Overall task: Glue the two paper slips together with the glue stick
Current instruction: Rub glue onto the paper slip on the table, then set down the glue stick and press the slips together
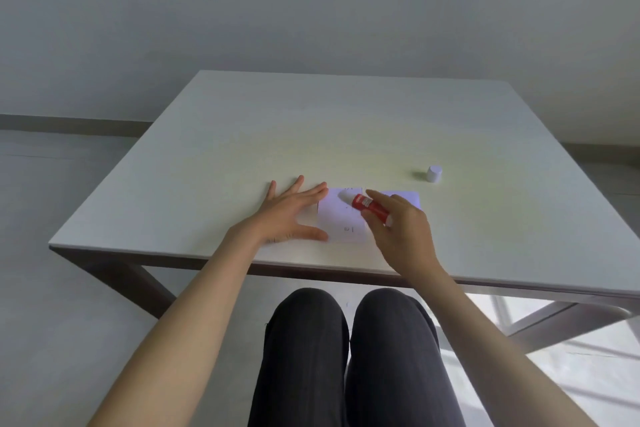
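Note:
A white paper slip (pixel 341 218) lies flat near the table's front edge. My left hand (pixel 294 211) rests spread on the table, with fingertips and thumb touching the slip's left edge. My right hand (pixel 401 229) grips a red glue stick (pixel 369 204), uncapped, with its white tip lying on the slip's upper part. A second white slip (pixel 408 198) shows just right of the first, partly hidden behind my right hand.
The glue stick's white cap (pixel 434 173) stands on the table to the right, behind the slips. The pale table (pixel 311 121) ends close in front of my knees (pixel 346 340). Grey floor lies to the left.

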Motion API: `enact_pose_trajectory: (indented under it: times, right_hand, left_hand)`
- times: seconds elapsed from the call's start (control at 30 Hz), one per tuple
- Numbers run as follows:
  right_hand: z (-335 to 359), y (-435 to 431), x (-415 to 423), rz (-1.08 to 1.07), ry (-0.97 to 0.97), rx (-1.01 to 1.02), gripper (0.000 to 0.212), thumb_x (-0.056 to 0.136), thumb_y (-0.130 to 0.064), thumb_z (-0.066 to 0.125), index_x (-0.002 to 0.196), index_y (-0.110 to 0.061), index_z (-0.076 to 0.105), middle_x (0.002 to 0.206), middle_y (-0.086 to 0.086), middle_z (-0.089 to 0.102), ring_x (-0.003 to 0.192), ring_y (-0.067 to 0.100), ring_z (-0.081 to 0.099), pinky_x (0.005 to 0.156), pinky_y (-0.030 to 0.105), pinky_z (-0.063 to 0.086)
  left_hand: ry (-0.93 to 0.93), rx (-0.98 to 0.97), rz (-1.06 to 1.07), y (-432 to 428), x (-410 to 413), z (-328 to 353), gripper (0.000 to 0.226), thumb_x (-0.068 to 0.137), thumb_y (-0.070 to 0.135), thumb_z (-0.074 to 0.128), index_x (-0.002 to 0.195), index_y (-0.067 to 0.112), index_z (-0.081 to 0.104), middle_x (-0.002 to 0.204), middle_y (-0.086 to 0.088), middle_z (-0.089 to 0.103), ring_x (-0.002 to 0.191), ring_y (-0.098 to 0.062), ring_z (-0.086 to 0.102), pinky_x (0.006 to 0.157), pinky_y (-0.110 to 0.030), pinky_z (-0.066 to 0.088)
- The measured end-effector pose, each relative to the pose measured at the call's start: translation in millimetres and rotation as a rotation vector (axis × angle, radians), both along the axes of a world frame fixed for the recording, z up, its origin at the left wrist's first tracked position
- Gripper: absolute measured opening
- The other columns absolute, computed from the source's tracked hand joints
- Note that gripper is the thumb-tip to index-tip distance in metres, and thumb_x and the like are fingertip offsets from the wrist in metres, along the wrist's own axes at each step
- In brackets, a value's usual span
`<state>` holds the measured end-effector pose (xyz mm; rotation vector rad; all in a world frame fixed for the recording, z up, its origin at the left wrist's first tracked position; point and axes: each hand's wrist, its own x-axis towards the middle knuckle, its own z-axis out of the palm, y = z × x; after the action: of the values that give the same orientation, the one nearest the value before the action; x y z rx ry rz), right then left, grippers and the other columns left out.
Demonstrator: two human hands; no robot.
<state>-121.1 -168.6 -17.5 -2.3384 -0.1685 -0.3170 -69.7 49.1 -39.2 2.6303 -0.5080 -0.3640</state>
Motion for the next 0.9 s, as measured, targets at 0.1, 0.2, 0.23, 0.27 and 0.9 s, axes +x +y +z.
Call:
enact_pose_trajectory:
  times: [0.1,0.2,0.23,0.27,0.9]
  right_hand:
    - [14.9,7.2,-15.2,0.063,0.233,0.62,0.021,0.092,-0.032,0.056,0.108,-0.024,0.068,0.074,-0.01,0.06,0.061,0.008,0.051,0.056,0.012,0.039]
    - [24.3,16.9,-28.5,0.233,0.567,1.263,0.018,0.092,-0.029,0.053,0.1,-0.02,0.066,0.076,-0.001,0.057,0.056,0.012,0.045,0.054,0.021,0.036]
    - [25.0,19.5,-30.4,0.266,0.635,1.382,0.018,0.089,-0.031,0.055,0.098,-0.019,0.065,0.077,0.0,0.057,0.057,0.013,0.045,0.054,0.022,0.037]
    - [24.6,21.9,-31.5,0.295,0.677,1.46,0.02,0.085,-0.032,0.057,0.098,-0.019,0.065,0.077,-0.001,0.058,0.057,0.013,0.046,0.053,0.021,0.038]
    - [13.1,31.5,-20.9,0.092,0.485,0.94,0.029,0.091,-0.031,0.056,0.118,-0.022,0.057,0.102,0.002,0.067,0.079,0.015,0.059,0.068,0.021,0.045]
  left_hand:
    - [0.027,-0.035,0.01,-0.2,-1.2,2.7,0.088,0.076,0.06,0.059,0.148,0.039,0.011,0.156,0.025,0.006,0.146,-0.007,-0.012,0.114,-0.05,-0.02]
    - [0.061,-0.179,0.053,-0.7,-4.3,11.6,0.078,0.084,0.047,0.06,0.147,0.039,0.015,0.153,0.028,0.008,0.147,-0.007,-0.006,0.116,-0.049,-0.015]
    - [0.068,-0.298,0.083,-2.2,-7.4,15.5,0.071,0.086,0.043,0.059,0.145,0.039,0.021,0.15,0.029,0.013,0.146,-0.005,-0.001,0.118,-0.047,-0.009]
    - [0.082,-0.463,0.117,-4.8,-11.9,19.5,0.061,0.087,0.04,0.058,0.142,0.039,0.03,0.147,0.029,0.022,0.145,-0.002,0.005,0.12,-0.042,0.0]
    - [-0.166,-1.065,0.504,-38.1,-8.5,67.1,0.015,0.072,0.022,0.074,0.075,0.036,0.076,0.076,0.023,0.074,0.077,0.004,0.066,0.073,-0.01,0.045]
